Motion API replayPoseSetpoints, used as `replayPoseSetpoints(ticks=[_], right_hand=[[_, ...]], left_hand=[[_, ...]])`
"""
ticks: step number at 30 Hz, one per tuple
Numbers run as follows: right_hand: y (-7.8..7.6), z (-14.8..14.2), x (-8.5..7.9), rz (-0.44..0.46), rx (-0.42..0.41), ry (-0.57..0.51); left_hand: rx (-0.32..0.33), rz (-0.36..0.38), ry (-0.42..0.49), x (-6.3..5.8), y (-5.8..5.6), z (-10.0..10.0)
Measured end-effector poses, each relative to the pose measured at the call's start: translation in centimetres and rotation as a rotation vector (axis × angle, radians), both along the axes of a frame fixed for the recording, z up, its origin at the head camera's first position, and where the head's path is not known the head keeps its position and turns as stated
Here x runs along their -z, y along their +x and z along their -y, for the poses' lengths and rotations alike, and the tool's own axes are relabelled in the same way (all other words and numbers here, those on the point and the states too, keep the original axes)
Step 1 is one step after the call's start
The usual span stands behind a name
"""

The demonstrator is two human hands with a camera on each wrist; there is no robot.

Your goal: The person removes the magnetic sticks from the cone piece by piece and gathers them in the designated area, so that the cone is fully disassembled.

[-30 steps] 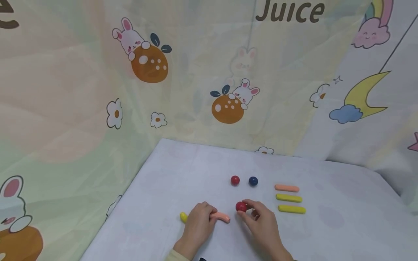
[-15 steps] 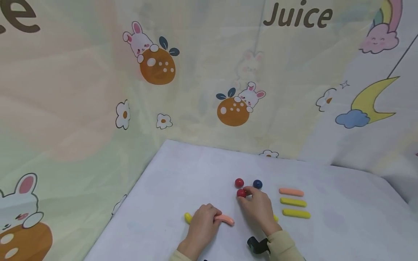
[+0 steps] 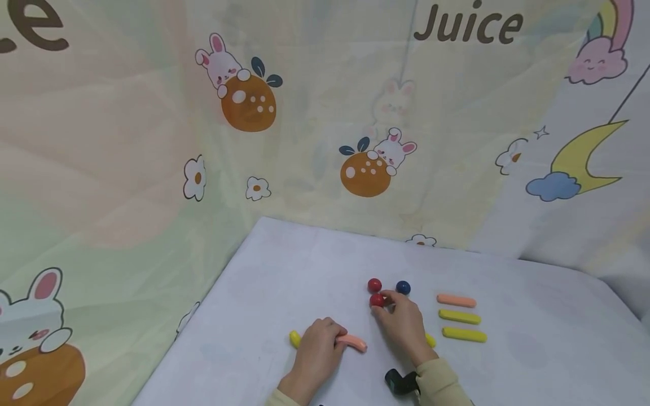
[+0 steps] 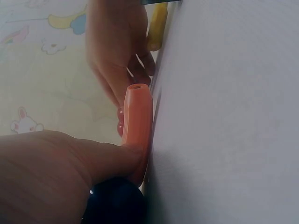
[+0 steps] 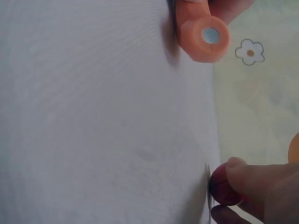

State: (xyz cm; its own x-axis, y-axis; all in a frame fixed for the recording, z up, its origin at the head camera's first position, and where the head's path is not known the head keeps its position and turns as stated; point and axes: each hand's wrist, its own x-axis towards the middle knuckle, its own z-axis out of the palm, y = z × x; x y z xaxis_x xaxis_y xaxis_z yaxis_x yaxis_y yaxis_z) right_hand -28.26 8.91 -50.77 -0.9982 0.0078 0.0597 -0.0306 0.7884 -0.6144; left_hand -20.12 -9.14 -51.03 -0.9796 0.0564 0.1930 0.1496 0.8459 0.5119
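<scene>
With its thumb and fingertips, my right hand (image 3: 404,327) pinches a red ball (image 3: 377,300) low over the white table. Just behind it sits a second red ball (image 3: 374,285), touching it or nearly so; a dark blue ball (image 3: 403,287) lies to the right. My left hand (image 3: 319,351) grips a curved orange magnetic stick (image 3: 352,342), whose pale round end insert shows in the right wrist view. A yellow piece (image 3: 295,338) sticks out left of that hand. In the left wrist view a dark blue round thing (image 4: 117,200) appears under the thumb.
One straight orange stick (image 3: 456,300) and two yellow sticks (image 3: 459,317) lie in a row on the right. Another yellow piece (image 3: 430,340) is partly hidden behind the right wrist. A patterned cloth (image 3: 304,113) hangs behind the white table (image 3: 533,316).
My right hand has carried the red ball forward to the other red ball, then stayed there. The left hand keeps its hold on the orange stick. The head view has shifted slightly.
</scene>
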Motion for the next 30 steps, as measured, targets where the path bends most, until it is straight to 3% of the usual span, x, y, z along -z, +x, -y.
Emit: replayPoseSetpoints(ticks=[7,17,23,27,30], right_hand=[[-0.1,-0.2,0.3,-0.006,-0.01,-0.003],[0.8,-0.5,0.0,-0.02,0.013,0.021],[3.7,0.4,-1.2,-0.029,0.054,0.055],[6.4,1.2,-1.4,0.005,-0.033,0.061],[7.6,1.6,-1.2,-0.004,-0.114,0.07]], left_hand=[[-0.009,-0.025,-0.007,0.3,0.0,-0.1],[-0.012,0.001,-0.012,0.1,0.2,-0.4],[0.003,-0.011,-0.011,0.3,0.1,-0.4],[0.038,-0.067,0.006,0.3,0.2,-0.1],[0.064,-0.111,0.04,0.4,0.2,0.0]])
